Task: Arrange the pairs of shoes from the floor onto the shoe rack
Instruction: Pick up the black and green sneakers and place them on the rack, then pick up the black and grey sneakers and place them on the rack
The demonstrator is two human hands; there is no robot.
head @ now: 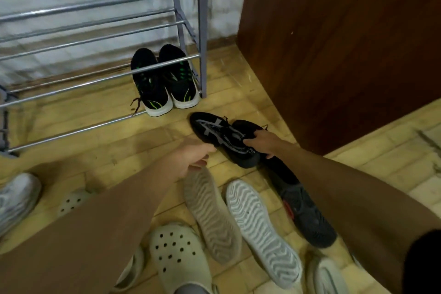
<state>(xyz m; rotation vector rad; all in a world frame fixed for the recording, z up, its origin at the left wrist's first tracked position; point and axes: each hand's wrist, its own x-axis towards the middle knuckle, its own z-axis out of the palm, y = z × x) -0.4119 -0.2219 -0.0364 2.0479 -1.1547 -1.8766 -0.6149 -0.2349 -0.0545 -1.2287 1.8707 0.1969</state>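
The right hand (pixel 261 142) grips two black knit sneakers (pixel 222 137) together at their collars, low over the floor (pixel 238 83). The left hand (pixel 191 160) reaches toward the nearer sneaker's sole with fingers loosely curled, holding nothing; whether it touches cannot be told.

Beyond both hands, one pair of black sneakers with green accents (pixel 164 79) sits on the lowest tier of the shoe rack (pixel 100 19), hard against its right post. To the left of that pair the rails are bare along their whole length.

Nearer the person than the hands lie two upturned pale soles (pixel 238 222), two perforated cream clogs (pixel 176 253), one dark shoe (pixel 307 215) under the right forearm, and one grey-white sneaker (pixel 16 200) far left. A wooden cabinet (pixel 334 43) closes off the right side.
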